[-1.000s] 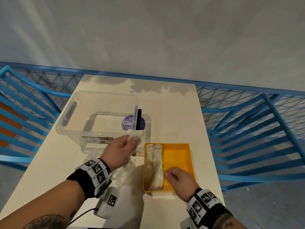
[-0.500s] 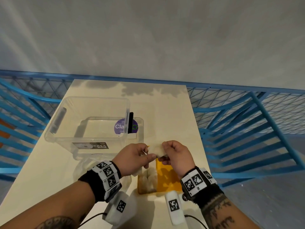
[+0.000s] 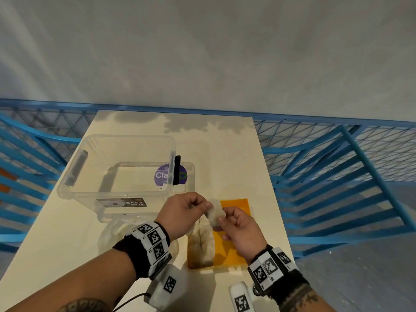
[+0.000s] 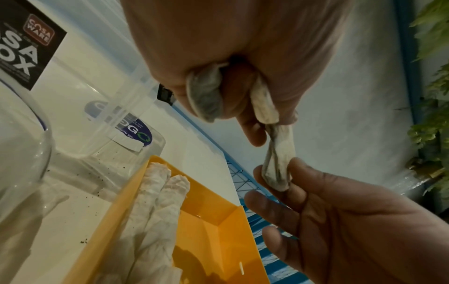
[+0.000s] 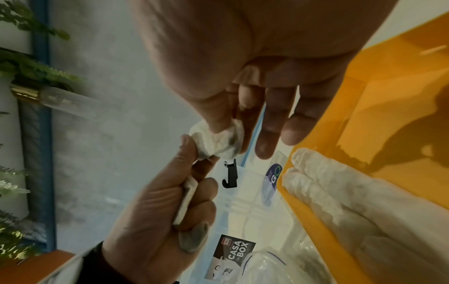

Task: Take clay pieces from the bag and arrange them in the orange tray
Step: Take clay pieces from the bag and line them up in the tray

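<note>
A white clay piece hangs above the orange tray, held at both ends. My left hand grips its upper end with curled fingers, and that end shows in the left wrist view. My right hand pinches the lower end between thumb and forefinger. Two wrapped white clay rolls lie side by side along the tray's left wall. The clear plastic bag sits left of the tray, partly hidden by my left wrist.
A clear plastic box with a CASA BOX label stands behind the bag, with a second clear container beside it. The cream table is narrow; blue metal railings flank both sides. The tray's right half is bare orange.
My left hand moved from the bag to above the tray with the clay piece. My right hand rose from the tray and took hold of the piece's other end.
</note>
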